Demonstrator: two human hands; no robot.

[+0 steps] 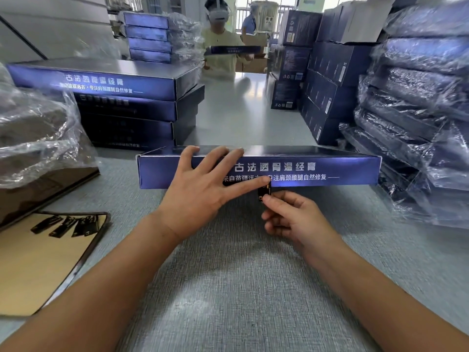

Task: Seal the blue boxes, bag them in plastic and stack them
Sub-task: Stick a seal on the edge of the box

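A flat blue box [317,171] with white lettering lies on the grey table straight ahead. My left hand [203,184] rests on it, fingers spread over its top edge, and the thumb presses the front face near the bottom edge. My right hand [289,217] pinches a small black sticker [264,192] at the box's lower front edge, just under my left thumb. At the left, a tan backing sheet [38,262] carries several more black stickers [66,224].
Unbagged blue boxes [114,85] are stacked at the left behind crumpled clear plastic bags [38,138]. Bagged boxes [418,102] pile up at the right beside dark cartons [330,80]. A person [220,47] across the table holds another box. More bagged boxes [157,36] stand at the back.
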